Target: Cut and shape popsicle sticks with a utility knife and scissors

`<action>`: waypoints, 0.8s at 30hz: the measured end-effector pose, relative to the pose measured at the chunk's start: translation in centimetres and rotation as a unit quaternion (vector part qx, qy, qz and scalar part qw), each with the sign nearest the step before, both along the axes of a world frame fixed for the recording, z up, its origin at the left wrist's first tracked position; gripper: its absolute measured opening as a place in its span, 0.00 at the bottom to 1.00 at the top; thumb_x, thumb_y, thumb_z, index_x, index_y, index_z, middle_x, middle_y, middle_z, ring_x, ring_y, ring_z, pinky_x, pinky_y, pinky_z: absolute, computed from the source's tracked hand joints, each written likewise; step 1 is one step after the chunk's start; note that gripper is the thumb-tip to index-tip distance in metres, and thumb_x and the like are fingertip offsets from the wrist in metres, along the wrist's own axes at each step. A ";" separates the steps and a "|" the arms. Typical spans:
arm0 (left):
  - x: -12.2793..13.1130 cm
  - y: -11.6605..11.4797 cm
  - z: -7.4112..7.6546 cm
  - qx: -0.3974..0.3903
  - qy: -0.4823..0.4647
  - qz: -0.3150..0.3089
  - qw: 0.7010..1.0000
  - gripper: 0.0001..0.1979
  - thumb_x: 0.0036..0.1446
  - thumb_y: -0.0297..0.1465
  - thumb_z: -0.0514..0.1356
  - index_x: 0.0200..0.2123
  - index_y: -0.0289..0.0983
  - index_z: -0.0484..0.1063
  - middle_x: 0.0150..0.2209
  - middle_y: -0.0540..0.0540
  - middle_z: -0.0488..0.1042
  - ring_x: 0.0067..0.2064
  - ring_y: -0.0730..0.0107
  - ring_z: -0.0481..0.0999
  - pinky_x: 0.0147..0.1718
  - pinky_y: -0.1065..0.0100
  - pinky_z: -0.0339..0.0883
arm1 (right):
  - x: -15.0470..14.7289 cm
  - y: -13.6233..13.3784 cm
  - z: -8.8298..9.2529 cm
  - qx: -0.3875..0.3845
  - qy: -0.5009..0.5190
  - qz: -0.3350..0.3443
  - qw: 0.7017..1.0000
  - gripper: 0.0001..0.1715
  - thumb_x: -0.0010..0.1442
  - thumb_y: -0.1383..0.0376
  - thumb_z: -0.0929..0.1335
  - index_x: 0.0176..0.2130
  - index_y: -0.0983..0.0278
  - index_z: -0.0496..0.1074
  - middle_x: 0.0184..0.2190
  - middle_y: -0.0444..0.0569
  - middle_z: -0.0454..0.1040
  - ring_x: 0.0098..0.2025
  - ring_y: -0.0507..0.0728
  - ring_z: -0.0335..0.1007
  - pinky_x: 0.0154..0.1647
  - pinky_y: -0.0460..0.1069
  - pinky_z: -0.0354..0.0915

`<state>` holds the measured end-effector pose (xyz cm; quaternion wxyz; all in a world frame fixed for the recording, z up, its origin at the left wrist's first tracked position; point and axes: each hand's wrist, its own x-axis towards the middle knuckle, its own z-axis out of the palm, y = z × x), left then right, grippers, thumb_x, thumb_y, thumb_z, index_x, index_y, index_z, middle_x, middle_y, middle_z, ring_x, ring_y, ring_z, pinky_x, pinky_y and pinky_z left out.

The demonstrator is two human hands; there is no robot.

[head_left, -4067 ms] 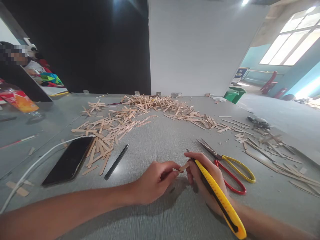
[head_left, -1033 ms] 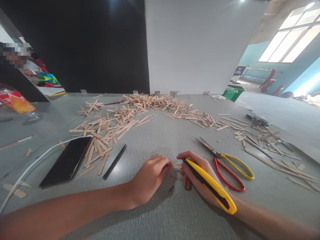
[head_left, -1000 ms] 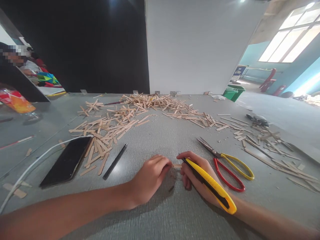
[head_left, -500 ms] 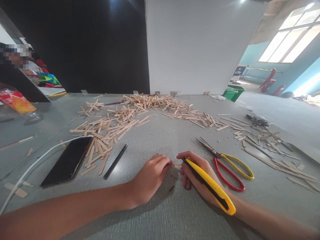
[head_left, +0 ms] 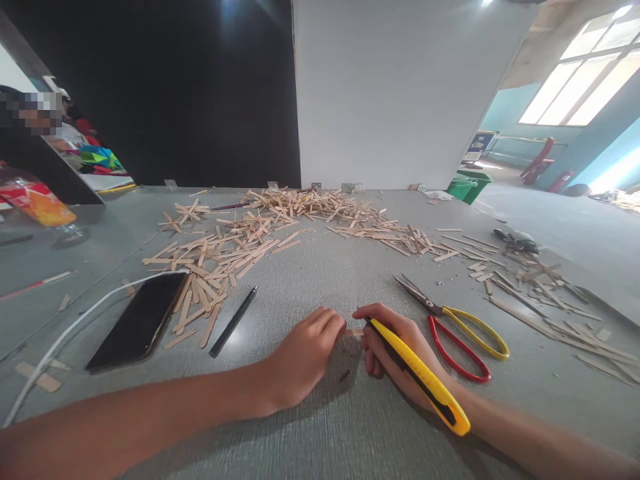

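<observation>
Head view, one entry. Landmark: scissors (head_left: 460, 333), red and yellow handles, lying shut on the table (head_left: 325, 427).

Left hand (head_left: 305, 357), left of the scissors: fingers curled, tips pinched on the near end of a short wooden stick piece (head_left: 356, 331). Right hand (head_left: 395, 350), just left of the scissor handles: closed around a yellow utility knife (head_left: 417, 377), whose tip meets the piece's other end. I cannot tell whether the blade touches wood.

Change over the last second: almost none. Both hands hold the same pinch and sit slightly nearer the scissors' tips. The grip reads as steady.

Against the earliest frame: the piece is tilted up between the fingertips there; now it lies low and level, close to the table. The knife handle has dropped from steep to flatter.

A dark chip (head_left: 344, 375) lies on the table below the hands. Farther left of the scissors: a black pen (head_left: 233, 321), a phone (head_left: 140, 320), and a stick pile (head_left: 240, 247) beyond.
</observation>
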<state>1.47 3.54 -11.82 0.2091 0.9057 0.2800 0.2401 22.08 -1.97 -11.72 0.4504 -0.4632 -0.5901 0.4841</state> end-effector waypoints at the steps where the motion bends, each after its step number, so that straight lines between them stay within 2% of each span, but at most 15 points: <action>1: 0.1 0.0 0.1 -0.009 -0.004 0.009 1.000 0.12 0.71 0.22 0.47 0.37 0.39 0.65 0.37 0.46 0.70 0.40 0.60 0.71 0.38 0.61 0.65 | 0.0 0.0 0.0 0.001 0.001 -0.001 1.000 0.16 0.74 0.53 0.64 0.52 0.62 0.68 0.28 0.42 0.72 0.22 0.50 0.71 0.23 0.45 0.68; 6: 0.3 -0.1 1.2 -0.073 -0.042 0.081 0.993 0.11 0.76 0.30 0.45 0.41 0.38 0.65 0.38 0.46 0.72 0.40 0.63 0.73 0.40 0.62 0.66 | 0.0 0.1 0.2 0.021 -0.006 -0.034 0.999 0.16 0.73 0.54 0.65 0.52 0.62 0.69 0.27 0.43 0.73 0.25 0.52 0.72 0.26 0.46 0.69; 9: 0.4 -0.1 1.5 -0.110 -0.061 0.083 0.989 0.09 0.75 0.34 0.50 0.43 0.39 0.67 0.38 0.48 0.74 0.38 0.66 0.74 0.38 0.64 0.66 | 0.0 0.1 0.2 0.028 0.016 -0.072 0.997 0.17 0.73 0.53 0.65 0.53 0.61 0.70 0.29 0.43 0.73 0.25 0.52 0.72 0.24 0.46 0.69; 13: 0.5 0.1 1.7 -0.153 -0.093 0.079 0.981 0.12 0.74 0.37 0.53 0.38 0.39 0.69 0.29 0.53 0.72 0.29 0.72 0.70 0.27 0.70 0.62 | -0.1 0.1 -0.1 0.037 0.027 -0.083 0.996 0.17 0.72 0.54 0.66 0.54 0.60 0.70 0.31 0.44 0.73 0.26 0.52 0.73 0.24 0.46 0.70; 17: 0.2 0.2 3.0 -0.208 -0.175 0.094 0.958 0.11 0.72 0.37 0.55 0.39 0.38 0.69 0.29 0.51 0.76 0.30 0.72 0.76 0.29 0.72 0.68 | 0.0 0.1 -0.3 0.051 0.002 -0.103 0.993 0.16 0.72 0.57 0.67 0.56 0.58 0.70 0.37 0.48 0.77 0.26 0.52 0.73 0.25 0.47 0.70; 20: -0.2 0.0 4.9 -0.230 -0.252 0.086 0.936 0.06 0.68 0.34 0.60 0.39 0.37 0.72 0.31 0.49 0.80 0.31 0.71 0.80 0.32 0.70 0.73 | 0.4 0.1 -0.3 0.089 -0.065 -0.142 0.984 0.19 0.70 0.65 0.65 0.59 0.55 0.70 0.44 0.50 0.78 0.36 0.56 0.76 0.34 0.50 0.72; 22: -0.4 -0.5 6.3 -0.202 -0.265 0.074 0.940 0.06 0.67 0.32 0.61 0.40 0.37 0.77 0.32 0.48 0.82 0.31 0.70 0.81 0.32 0.69 0.74 | 0.8 0.2 -0.2 0.127 -0.158 -0.137 0.970 0.28 0.66 0.72 0.62 0.61 0.55 0.70 0.47 0.51 0.77 0.45 0.60 0.76 0.42 0.53 0.73; 24: -0.6 -1.1 7.7 -0.184 -0.266 0.061 0.944 0.07 0.67 0.29 0.61 0.41 0.38 0.80 0.33 0.47 0.82 0.33 0.69 0.82 0.32 0.69 0.75 | 1.2 0.5 -0.1 0.157 -0.254 -0.115 0.947 0.32 0.62 0.74 0.61 0.61 0.56 0.71 0.48 0.53 0.76 0.47 0.61 0.75 0.46 0.56 0.72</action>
